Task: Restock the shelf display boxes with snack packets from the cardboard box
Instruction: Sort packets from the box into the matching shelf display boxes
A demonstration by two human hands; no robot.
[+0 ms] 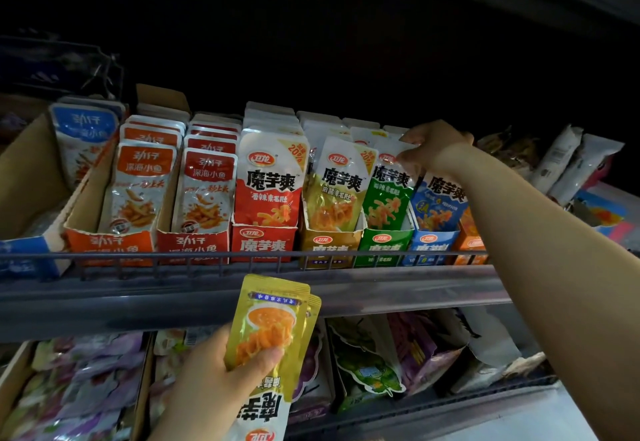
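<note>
My left hand [221, 381] grips a small stack of yellow snack packets [273, 330], held upside down below the upper shelf. A row of display boxes stands on that shelf: orange [110, 245], red [263, 243], yellow [329, 250], green [382, 246] and blue [429, 245]. My right hand [429, 148] reaches up over the green and blue boxes and pinches the top edge of the packets [391, 195] standing there. The yellow box holds a few matching packets [334, 195]. No cardboard supply box is in view.
A wire rail [207, 257] runs along the front of the upper shelf. A lower shelf holds purple and green snack bags [367, 361]. White packets [575, 163] lie at the far right. The space above the boxes is dark.
</note>
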